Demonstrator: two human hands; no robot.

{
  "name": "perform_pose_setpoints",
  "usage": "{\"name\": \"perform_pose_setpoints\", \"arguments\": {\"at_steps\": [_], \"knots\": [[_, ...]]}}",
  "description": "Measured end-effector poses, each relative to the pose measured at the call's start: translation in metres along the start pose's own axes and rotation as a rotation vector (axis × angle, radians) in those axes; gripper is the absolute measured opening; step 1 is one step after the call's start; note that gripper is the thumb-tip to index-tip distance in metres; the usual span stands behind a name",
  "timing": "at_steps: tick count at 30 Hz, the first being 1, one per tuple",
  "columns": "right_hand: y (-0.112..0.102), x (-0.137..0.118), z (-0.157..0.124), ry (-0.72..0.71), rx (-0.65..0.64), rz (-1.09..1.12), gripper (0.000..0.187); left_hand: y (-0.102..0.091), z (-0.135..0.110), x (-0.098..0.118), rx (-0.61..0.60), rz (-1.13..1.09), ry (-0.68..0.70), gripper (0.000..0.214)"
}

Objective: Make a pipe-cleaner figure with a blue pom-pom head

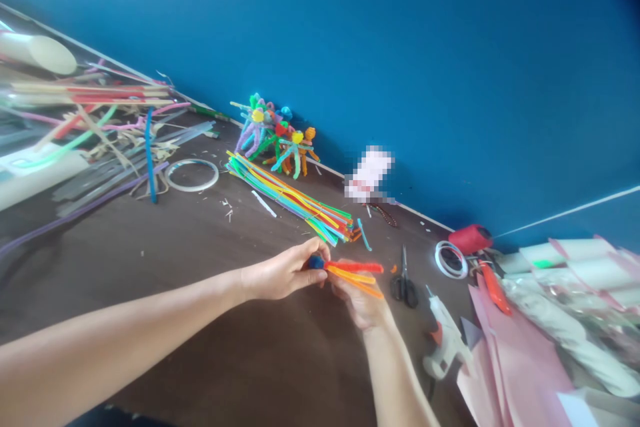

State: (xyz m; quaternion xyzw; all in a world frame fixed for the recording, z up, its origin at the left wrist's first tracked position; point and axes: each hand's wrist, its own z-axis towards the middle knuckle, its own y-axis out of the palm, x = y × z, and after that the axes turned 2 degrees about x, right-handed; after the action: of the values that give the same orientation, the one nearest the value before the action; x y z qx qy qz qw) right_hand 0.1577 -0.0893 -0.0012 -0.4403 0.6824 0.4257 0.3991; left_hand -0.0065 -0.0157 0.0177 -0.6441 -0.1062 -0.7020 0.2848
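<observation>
Left of the bundle [295, 199], whose stems were too many to count, lay one ring [217, 175]. Just behind the bundle sat several overlapping figures [281, 129], at least four. In front of its right end, the left hand's [285, 272] grip pinched one blue piece [315, 262]; three stems [355, 267], one red and two orange, spread from it rightward. Shaping this seemed the step in hand; next probably called for steadying the blue end. The right hand's [364, 303] grip, partly hidden behind those stems, could not be told. Right of the bundle lay one pair of scissors [404, 275] and one glue gun [447, 330].
</observation>
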Motion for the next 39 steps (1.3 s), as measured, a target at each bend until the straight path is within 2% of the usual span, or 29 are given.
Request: {"name": "perform_pose_setpoints", "arguments": {"at_steps": [7, 13, 17, 21, 25, 29, 34, 39], "knots": [[0.004, -0.005, -0.002, 0.083, -0.034, -0.071, 0.021, -0.001, 0.0, 0.002, -0.068, -0.002, -0.021, 0.018], [0.0, 0.0, -0.003, 0.082, -0.004, -0.107, 0.021, 0.005, -0.001, 0.003, 0.041, 0.077, -0.058, 0.015], [-0.001, 0.001, -0.003, 0.088, -0.006, -0.174, 0.019, 0.008, 0.001, 0.003, 0.098, 0.029, -0.093, 0.015], [0.006, -0.004, -0.004, 0.055, -0.019, -0.222, 0.019, 0.007, 0.004, 0.002, 0.126, -0.133, -0.188, 0.018], [0.014, -0.009, -0.004, 0.014, -0.053, -0.218, 0.017, 0.003, 0.005, 0.002, 0.04, -0.49, -0.357, 0.024], [0.016, -0.01, -0.004, -0.008, -0.071, -0.242, 0.02, -0.001, 0.006, 0.002, 0.054, -0.748, -0.524, 0.025], [0.013, -0.01, -0.004, 0.004, -0.068, -0.316, 0.025, -0.002, 0.009, -0.003, 0.075, -0.774, -0.552, 0.013], [0.012, -0.009, -0.004, -0.012, -0.061, -0.337, 0.026, -0.002, 0.009, -0.008, 0.077, -0.8, -0.568, 0.014]]}}
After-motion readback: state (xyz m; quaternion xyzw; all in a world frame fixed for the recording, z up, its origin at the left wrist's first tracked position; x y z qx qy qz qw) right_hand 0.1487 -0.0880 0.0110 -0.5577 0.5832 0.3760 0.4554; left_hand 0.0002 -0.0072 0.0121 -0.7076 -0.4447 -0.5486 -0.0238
